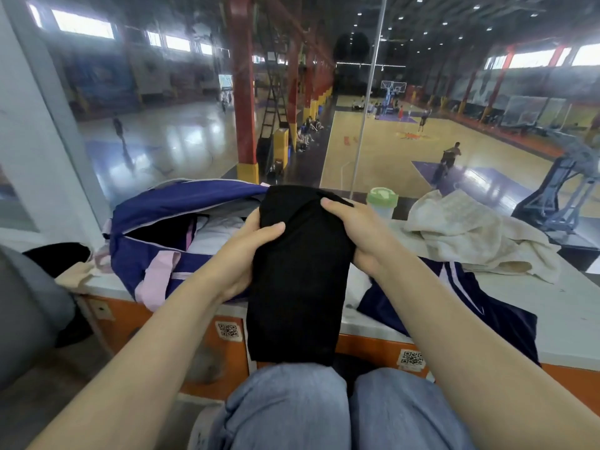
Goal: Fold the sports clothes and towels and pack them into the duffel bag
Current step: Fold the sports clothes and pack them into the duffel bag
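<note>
A folded black garment point(297, 287) hangs in front of me, its lower end reaching down to my knees. My left hand point(242, 254) grips its left edge with the thumb across the front. My right hand point(354, 232) grips its upper right edge. Just behind and left stands the open purple duffel bag point(168, 248) with pink straps, white and dark fabric showing inside. A dark navy garment with white stripes point(454, 306) lies on the white counter point(568, 323) to the right. A crumpled cream towel point(470, 232) lies further back right.
A green-lidded bottle point(382, 199) stands behind my right hand at the glass. A black item point(55, 258) and a beige cloth point(73, 277) lie left of the bag. A grey chair back point(26, 303) is at the far left. Beyond the glass is a basketball hall.
</note>
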`<action>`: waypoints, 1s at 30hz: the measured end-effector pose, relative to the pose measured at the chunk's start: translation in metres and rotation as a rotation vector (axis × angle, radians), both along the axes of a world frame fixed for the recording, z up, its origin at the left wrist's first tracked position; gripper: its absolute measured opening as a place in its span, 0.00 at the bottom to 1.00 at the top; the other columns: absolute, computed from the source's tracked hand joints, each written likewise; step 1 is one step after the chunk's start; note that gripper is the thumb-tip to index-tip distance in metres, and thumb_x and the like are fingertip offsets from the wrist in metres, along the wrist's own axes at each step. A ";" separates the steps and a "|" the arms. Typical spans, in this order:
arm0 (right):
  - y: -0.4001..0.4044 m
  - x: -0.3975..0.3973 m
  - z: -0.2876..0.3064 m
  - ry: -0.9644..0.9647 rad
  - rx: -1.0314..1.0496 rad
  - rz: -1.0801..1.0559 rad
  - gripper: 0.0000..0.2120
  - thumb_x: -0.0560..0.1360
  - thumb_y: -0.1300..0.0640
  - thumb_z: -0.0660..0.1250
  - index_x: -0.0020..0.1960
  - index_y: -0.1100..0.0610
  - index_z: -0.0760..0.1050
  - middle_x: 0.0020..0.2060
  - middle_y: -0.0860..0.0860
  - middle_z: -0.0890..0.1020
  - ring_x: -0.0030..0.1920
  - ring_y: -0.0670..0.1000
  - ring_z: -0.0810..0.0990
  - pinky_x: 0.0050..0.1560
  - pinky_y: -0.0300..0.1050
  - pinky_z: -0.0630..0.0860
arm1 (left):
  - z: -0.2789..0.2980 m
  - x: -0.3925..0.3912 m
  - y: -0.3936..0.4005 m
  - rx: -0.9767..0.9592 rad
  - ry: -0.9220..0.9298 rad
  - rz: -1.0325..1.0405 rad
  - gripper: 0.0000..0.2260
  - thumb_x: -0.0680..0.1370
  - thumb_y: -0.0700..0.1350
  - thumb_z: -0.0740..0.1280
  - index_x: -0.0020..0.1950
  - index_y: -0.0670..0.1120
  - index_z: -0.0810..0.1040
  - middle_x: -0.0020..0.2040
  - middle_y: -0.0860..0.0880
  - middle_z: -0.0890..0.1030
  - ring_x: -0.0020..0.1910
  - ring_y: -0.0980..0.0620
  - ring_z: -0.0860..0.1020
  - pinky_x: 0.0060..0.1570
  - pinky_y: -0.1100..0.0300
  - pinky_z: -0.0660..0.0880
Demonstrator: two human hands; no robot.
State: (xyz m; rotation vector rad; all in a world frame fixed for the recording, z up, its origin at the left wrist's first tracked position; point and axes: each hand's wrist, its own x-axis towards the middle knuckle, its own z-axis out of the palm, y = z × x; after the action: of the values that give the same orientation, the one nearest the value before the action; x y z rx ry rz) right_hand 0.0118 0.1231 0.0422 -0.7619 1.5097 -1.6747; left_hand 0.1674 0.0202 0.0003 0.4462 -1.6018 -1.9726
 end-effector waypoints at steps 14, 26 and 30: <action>-0.120 0.018 -0.031 -0.119 0.329 0.150 0.19 0.80 0.73 0.53 0.70 0.69 0.66 0.66 0.67 0.72 0.67 0.59 0.73 0.68 0.50 0.70 | -0.033 0.069 -0.101 -0.038 -0.582 0.364 0.14 0.79 0.40 0.67 0.64 0.44 0.77 0.54 0.41 0.84 0.52 0.41 0.82 0.57 0.49 0.77; -0.190 0.031 -0.035 -0.606 0.077 -0.060 0.13 0.81 0.65 0.59 0.65 0.62 0.70 0.64 0.61 0.75 0.66 0.60 0.74 0.63 0.52 0.75 | -0.043 0.069 -0.114 -0.118 -0.615 0.329 0.15 0.79 0.42 0.66 0.67 0.45 0.74 0.57 0.44 0.82 0.53 0.46 0.82 0.49 0.56 0.77; -0.198 0.027 -0.017 -0.612 0.007 -0.109 0.18 0.82 0.65 0.54 0.71 0.61 0.67 0.68 0.60 0.73 0.68 0.60 0.71 0.67 0.52 0.70 | -0.029 0.059 -0.119 -0.013 -0.514 0.368 0.10 0.80 0.40 0.65 0.61 0.44 0.78 0.51 0.43 0.84 0.47 0.45 0.83 0.44 0.57 0.78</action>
State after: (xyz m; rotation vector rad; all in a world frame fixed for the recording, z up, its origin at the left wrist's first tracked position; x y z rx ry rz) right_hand 0.0391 -0.0752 0.0254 -0.1293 1.1310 -1.7660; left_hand 0.2268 -0.0987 -0.0287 1.2266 -1.6680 -1.6427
